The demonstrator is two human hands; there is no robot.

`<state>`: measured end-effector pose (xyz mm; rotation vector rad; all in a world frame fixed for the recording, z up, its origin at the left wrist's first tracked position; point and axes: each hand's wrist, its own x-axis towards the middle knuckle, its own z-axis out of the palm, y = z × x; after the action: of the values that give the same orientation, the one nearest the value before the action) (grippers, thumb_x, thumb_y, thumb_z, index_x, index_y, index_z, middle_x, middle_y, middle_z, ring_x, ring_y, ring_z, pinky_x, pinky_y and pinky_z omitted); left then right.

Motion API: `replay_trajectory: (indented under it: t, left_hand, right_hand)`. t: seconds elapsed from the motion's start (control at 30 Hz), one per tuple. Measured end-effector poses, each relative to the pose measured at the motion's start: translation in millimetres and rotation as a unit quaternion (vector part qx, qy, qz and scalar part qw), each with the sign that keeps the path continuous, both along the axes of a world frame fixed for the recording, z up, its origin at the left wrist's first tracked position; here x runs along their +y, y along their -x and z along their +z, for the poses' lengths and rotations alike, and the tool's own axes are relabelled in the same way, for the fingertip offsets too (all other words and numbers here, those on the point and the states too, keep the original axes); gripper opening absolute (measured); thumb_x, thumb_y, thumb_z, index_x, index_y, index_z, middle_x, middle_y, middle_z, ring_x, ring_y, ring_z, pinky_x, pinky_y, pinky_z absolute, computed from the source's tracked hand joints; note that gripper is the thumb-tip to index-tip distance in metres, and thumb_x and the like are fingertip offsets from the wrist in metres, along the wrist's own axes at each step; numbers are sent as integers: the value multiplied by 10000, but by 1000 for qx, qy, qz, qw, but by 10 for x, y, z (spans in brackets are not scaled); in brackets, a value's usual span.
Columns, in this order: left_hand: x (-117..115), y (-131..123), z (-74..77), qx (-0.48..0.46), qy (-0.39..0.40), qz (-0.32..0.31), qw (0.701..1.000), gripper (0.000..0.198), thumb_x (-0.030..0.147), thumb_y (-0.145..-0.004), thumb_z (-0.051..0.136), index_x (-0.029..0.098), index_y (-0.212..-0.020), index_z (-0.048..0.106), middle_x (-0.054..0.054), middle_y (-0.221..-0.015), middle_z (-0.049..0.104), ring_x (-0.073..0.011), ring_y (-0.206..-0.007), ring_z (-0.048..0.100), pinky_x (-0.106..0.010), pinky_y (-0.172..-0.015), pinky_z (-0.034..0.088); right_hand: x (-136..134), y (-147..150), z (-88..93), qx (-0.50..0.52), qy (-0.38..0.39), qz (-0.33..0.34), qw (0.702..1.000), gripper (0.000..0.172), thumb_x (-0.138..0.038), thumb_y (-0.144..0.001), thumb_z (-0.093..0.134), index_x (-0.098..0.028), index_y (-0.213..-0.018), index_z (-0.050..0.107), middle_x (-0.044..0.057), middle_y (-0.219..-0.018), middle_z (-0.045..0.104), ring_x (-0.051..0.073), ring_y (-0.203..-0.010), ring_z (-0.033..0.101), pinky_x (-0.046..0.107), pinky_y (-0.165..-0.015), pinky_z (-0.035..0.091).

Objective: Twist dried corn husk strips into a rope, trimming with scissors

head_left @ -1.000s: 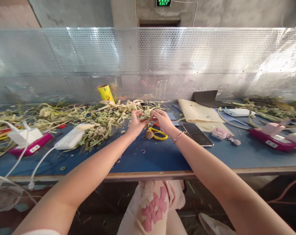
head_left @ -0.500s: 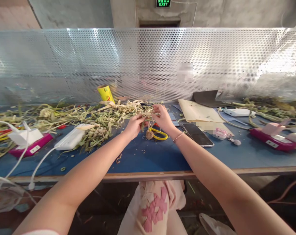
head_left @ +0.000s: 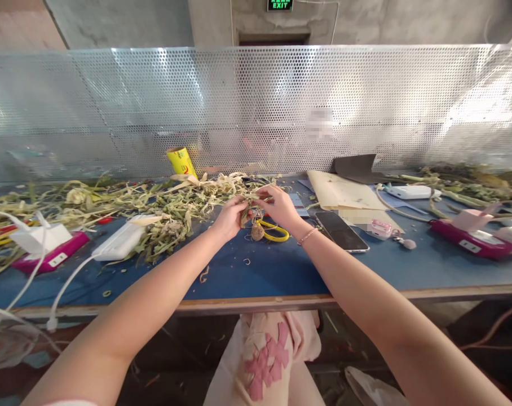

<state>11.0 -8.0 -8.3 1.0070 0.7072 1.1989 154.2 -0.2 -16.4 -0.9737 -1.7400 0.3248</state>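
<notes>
From the head view, with the clock centred on the hands, a blue bench (head_left: pixel 281 276) with a bare wooden front edge crosses the scene. A perforated metal panel (head_left: pixel 264 101) stands along its far side, and behind that rises a grey concrete wall (head_left: pixel 146 22) with a green exit sign (head_left: pixel 280 5) at twelve o'clock. A heap of dried plants (head_left: pixel 184 208) spreads at nine o'clock, and a yellow tube (head_left: pixel 181 162) leans near ten. Between eight and nine lie a white device (head_left: pixel 123 239) with a cable and, farther out, a magenta power strip (head_left: pixel 55 256). Toward three are beige paper (head_left: pixel 344 192) and a pink case (head_left: pixel 382 228); a phone (head_left: pixel 341 231) lies between three and four.

The left hand (head_left: pixel 232 219) has its fingers and thumb drawn together on a small dried sprig (head_left: pixel 248 207), which is at the clock's centre, just above the bench. The right hand (head_left: pixel 281 206), a bracelet at its wrist, is curled with its fingertips at the same sprig; whether they pinch it I cannot tell. Just below, near six o'clock, lie yellow-handled scissors (head_left: pixel 277 237) and a round brown object (head_left: pixel 257 233) beside them.
</notes>
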Motion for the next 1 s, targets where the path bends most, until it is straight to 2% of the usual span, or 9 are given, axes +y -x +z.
replay_trajectory:
  t: [0.3,0.6,0.83,1.0]
  left_hand:
    - [43,2,-80,22,-61,-16,998,126,115,-648,595,153,-750,530,27,-657,556,-66,-521,515,-228,-562,423]
    - [75,12,-113,70,-93,-10,993,166,175,-645,624,158,-783,534,26,-667,559,-69,-530,503,-229,-568,406]
    - [82,26,-96,127,-132,7,983,137,194,-663,608,150,-786,564,13,-660,565,-65,-509,482,-214,-526,379]
    - [111,53,-114,196,-225,27,954,250,267,-701,600,179,-932,567,8,-678,577,-94,-561,516,-249,-606,420]
  right_hand:
    - [8,-10,15,1,30,-14,999,101,-217,-734,534,-172,-779,612,42,-766,653,152,-696,576,294,-682,444]
    - [22,-26,45,-80,50,2,996,139,-205,-766,465,-151,-734,589,28,-698,608,126,-641,502,264,-636,385]
    - [55,-50,31,17,110,71,991,158,-235,-748,479,-144,-730,607,19,-686,607,121,-645,518,270,-650,402]
    - [54,-56,23,161,201,127,958,173,-324,-682,583,-158,-711,621,9,-652,596,104,-579,498,264,-593,412]
